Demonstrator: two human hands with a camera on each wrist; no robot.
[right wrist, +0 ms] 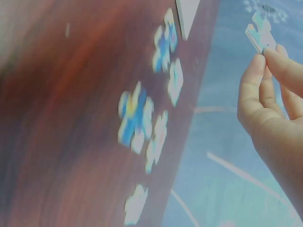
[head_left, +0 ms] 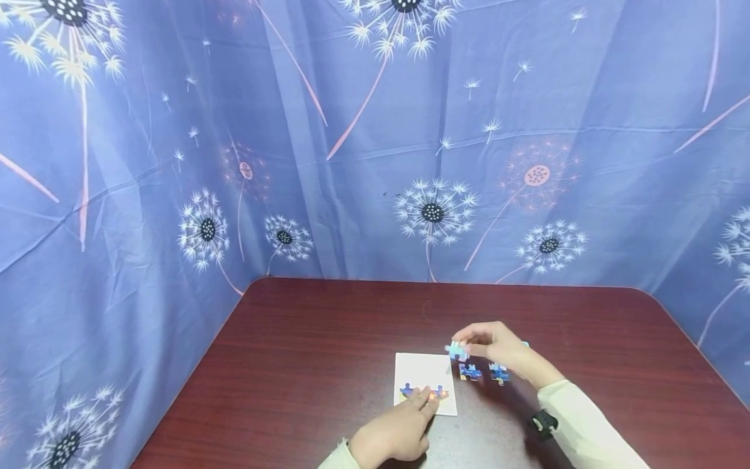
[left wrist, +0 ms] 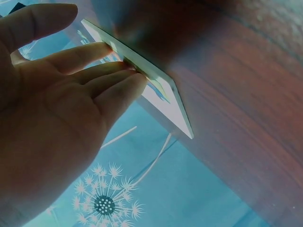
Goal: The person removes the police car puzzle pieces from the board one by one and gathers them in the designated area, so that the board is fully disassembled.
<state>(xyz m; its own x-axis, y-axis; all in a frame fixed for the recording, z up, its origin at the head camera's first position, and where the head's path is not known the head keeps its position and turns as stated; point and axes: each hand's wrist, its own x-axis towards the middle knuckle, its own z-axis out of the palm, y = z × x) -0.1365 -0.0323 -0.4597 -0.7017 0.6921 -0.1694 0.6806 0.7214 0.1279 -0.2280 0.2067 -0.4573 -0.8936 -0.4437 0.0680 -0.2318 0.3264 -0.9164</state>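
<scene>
Right hand [head_left: 498, 345]: thumb and fingers pinch a pale-blue puzzle piece [head_left: 456, 352], raised off the table, near the white board's [head_left: 423, 367] far right corner. Left hand [head_left: 401, 426]: fingers extended, tips on the board's near part, by fitted pieces [head_left: 406, 392]. Loose pieces [head_left: 470, 372] lie right of board, on reddish-brown table [head_left: 293, 352]. Blue dandelion-print curtain [head_left: 351, 195] behind.

Lt-blue pzl pc [head_left: 456, 352] aloft nr flat white board [head_left: 423, 367] w/ bottom pcs [head_left: 406, 391], loose pcs [head_left: 469, 373] to R
</scene>
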